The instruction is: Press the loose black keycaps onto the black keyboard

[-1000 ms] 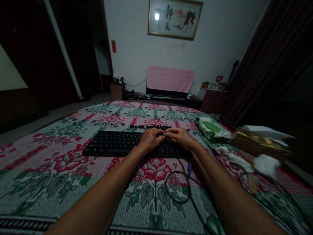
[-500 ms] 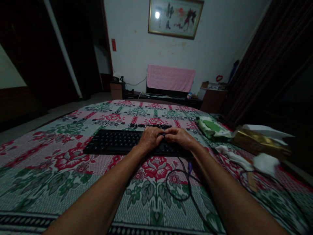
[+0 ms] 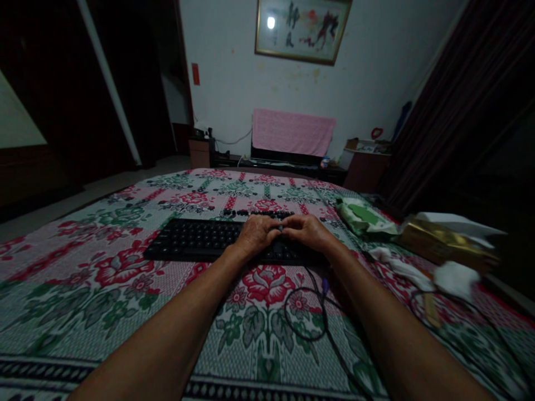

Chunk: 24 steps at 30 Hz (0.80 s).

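Note:
A black computer keyboard (image 3: 196,239) lies flat on the flowered cloth. Over its right part, my left hand (image 3: 257,234) rests with curled fingers, thumb and forefinger brought together. Facing it, my right hand (image 3: 307,231) is bent in a pinch, its fingertips meeting those of the left. Whatever small thing sits between the fingertips is too small and dark to name. Just behind the keyboard runs a row of small black pieces (image 3: 238,213) that look like loose keycaps, partly hidden by my hands. A black cable (image 3: 307,338) with a purple plug (image 3: 325,285) loops in front.
To the right lie a green and white soft packet (image 3: 363,217), a gold box (image 3: 443,242) with white paper on top, crumpled white tissue (image 3: 455,278) and a flat tan strip (image 3: 432,311). The patterned cloth (image 3: 125,312) spreads beneath everything. Beyond it, a pink towel (image 3: 292,132) covers a screen.
The view has shifted very slightly. My right thumb and forefinger show a little more gap behind their tips; both hands stay at the same part of the keyboard.

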Available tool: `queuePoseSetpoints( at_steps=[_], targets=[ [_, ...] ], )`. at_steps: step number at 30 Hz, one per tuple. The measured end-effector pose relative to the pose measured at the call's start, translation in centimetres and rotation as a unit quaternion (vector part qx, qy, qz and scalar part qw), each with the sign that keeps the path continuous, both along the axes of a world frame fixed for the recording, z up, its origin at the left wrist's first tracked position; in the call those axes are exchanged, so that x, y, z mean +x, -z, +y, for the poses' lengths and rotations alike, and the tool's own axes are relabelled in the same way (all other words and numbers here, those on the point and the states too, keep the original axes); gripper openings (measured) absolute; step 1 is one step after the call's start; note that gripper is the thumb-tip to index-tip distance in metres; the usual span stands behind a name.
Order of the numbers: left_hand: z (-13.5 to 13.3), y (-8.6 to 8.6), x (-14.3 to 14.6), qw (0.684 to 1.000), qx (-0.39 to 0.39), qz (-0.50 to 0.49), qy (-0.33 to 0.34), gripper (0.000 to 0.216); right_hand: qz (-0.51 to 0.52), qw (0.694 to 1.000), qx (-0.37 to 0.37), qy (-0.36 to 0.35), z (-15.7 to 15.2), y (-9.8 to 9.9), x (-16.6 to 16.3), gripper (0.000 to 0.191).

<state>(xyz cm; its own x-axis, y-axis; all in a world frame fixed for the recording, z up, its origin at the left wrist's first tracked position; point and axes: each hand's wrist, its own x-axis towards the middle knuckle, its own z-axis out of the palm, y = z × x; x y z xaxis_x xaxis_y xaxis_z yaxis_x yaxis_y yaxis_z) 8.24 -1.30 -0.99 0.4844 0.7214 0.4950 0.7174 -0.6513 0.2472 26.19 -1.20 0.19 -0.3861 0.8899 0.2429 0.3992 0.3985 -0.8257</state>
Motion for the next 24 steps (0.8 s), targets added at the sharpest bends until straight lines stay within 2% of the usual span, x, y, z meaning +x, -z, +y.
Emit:
queuePoseSetpoints(
  at_steps=[3, 6, 9, 12, 17, 21, 24],
  targets=[
    [0.0, -0.2, 0.0, 1.000, -0.005, 0.001, 0.004, 0.026, -0.017, 1.000, 0.013, 0.003, -0.1, -0.1, 0.0, 0.021],
    [0.0, -0.6, 0.0, 1.000, -0.013, -0.015, -0.007, 0.025, 0.014, 1.000, -0.001, 0.013, -0.1, -0.4, -0.2, 0.025],
    [-0.1, -1.1, -0.1, 0.999, -0.021, -0.041, -0.010, 0.025, 0.027, 0.999, 0.022, 0.005, -0.1, -0.6, -0.4, 0.026],
    [-0.2, -1.3, -0.1, 0.998, -0.038, -0.042, 0.001, 0.025, -0.007, 0.998, 0.069, -0.008, 0.0, -0.7, -0.2, 0.021],
    [0.0, -0.9, -0.1, 0.995, -0.069, -0.064, 0.011, 0.025, -0.074, 0.988, 0.129, 0.031, -0.1, -0.7, -0.2, 0.019],
    [0.0, -0.8, 0.0, 0.988, -0.103, -0.105, 0.036, 0.026, -0.091, 0.985, 0.145, 0.035, -0.3, -0.8, -0.4, 0.017],
    [-0.1, -0.9, 0.0, 0.989, -0.108, -0.089, 0.044, 0.028, -0.102, 0.984, 0.139, 0.032, -0.1, -0.7, -0.4, 0.017]
  ],
)
